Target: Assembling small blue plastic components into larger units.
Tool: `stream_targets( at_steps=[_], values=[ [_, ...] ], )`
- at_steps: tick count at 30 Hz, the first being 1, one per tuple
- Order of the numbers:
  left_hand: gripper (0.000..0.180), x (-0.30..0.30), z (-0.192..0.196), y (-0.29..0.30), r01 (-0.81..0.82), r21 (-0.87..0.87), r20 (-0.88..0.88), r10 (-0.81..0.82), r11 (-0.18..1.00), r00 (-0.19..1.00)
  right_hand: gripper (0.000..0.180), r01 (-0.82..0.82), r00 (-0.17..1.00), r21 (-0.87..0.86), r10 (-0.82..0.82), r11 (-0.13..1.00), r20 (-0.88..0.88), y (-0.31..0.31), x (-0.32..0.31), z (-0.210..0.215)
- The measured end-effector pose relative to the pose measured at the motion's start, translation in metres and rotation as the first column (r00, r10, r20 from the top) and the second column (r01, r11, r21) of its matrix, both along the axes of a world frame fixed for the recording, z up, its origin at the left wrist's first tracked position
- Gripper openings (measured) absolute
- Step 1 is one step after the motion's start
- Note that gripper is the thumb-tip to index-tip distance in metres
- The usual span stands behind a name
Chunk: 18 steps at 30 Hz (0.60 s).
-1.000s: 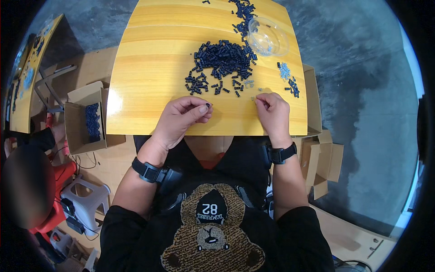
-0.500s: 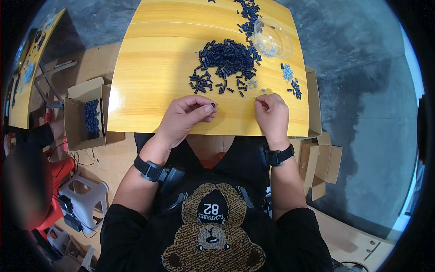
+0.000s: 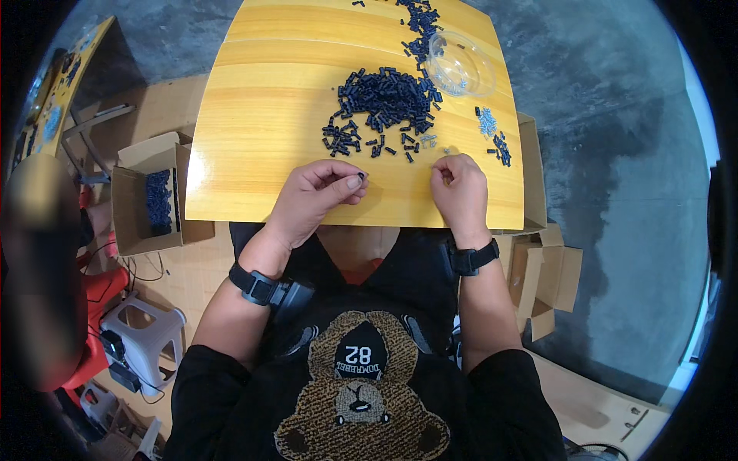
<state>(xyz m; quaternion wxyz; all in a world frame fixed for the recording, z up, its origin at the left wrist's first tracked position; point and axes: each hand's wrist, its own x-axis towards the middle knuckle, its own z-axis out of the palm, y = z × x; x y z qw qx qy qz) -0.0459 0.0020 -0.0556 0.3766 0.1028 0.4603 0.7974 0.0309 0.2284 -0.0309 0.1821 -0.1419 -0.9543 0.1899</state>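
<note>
My left hand (image 3: 311, 196) hovers at the table's near edge, thumb and forefinger pinched on a small black plastic part (image 3: 361, 176), of which only the end shows. My right hand (image 3: 461, 188) is closed in a pinch to the right of it; whatever its fingertips hold is hidden or too small to name. Beyond my hands lies a heap of small black cylindrical parts (image 3: 388, 96), with looser black parts (image 3: 340, 140) spread along its near side. A few small pale pieces (image 3: 429, 141) rest between the heap and my right hand.
A clear round bowl (image 3: 490, 77) stands at the far right of the yellow wooden table (image 3: 254, 138). Near the right edge are a pile of pale pieces (image 3: 487, 121) and some black parts (image 3: 501, 150). Cardboard boxes (image 3: 146, 150) flank the table. A person sits at far left.
My right hand has curled slightly and shifted a little, covering more of a pale piece beside it. My left hand keeps its pinch on the black part. The person at left has moved.
</note>
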Motion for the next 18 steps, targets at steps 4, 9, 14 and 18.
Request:
stream_targets(
  at_steps=[4, 9, 14, 18],
  values=[
    [0.016, 0.001, 0.0, -0.002, -0.005, -0.073, -0.064, 0.0, 0.997, 0.998, 0.002, -0.062, 0.998, -0.242, 0.058, 0.968, -0.026, -0.013, 0.004, 0.012],
    [0.017, 0.006, 0.001, 0.001, -0.006, -0.126, -0.164, -0.015, 0.992, 0.986, 0.004, -0.199, 0.98, -0.462, 0.177, 0.864, -0.091, -0.037, 0.014, 0.035],
    [0.017, 0.014, 0.009, 0.0, 0.032, -0.265, -0.277, -0.107, 0.964, 0.955, 0.007, -0.378, 0.925, -0.414, 0.353, 0.828, -0.138, -0.051, 0.017, 0.042],
    [0.018, 0.023, 0.021, 0.001, 0.034, -0.308, -0.294, -0.129, 0.951, 0.947, 0.006, -0.412, 0.911, -0.359, 0.391, 0.837, -0.133, -0.051, 0.021, 0.047]
  ],
)
